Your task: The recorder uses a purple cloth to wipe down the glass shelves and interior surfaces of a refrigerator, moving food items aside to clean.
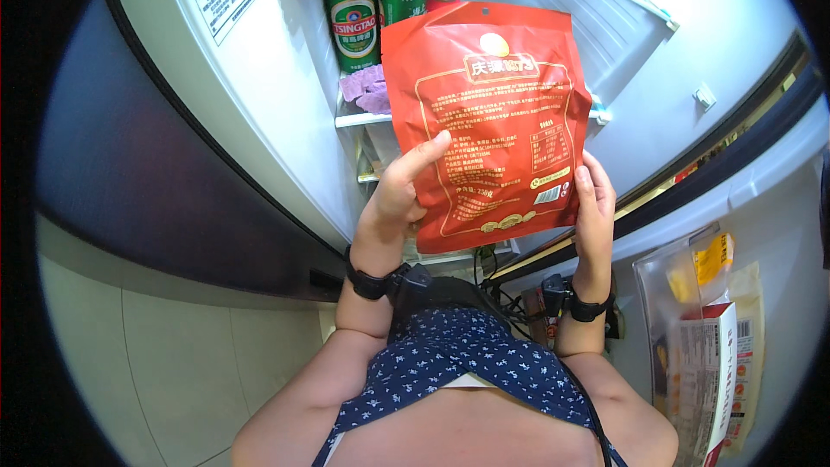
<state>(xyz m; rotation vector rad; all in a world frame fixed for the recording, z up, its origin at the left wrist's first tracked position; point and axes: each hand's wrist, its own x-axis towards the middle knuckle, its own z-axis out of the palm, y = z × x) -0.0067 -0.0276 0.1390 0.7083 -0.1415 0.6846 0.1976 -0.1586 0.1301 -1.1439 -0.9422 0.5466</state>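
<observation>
A red foil food pouch (pixel 489 130) with printed writing is held up in front of the open refrigerator. My left hand (pixel 405 181) grips its lower left edge, the thumb lying over the printed face. On the opposite edge, my right hand (pixel 593 198) holds the pouch with its fingers along the side. Behind the pouch, green and red beer cans (pixel 353 23) stand on a shelf, partly covered by it. A purple crumpled item (pixel 366 87) lies below the cans at the shelf's front.
The open refrigerator door (pixel 788 233) is at the right, its clear plastic bin (pixel 671 259) holding a red and white box (pixel 716 370) and other packages. A dark door panel (pixel 194 162) curves along the left. Glass shelf edges (pixel 366 120) lie behind my hands.
</observation>
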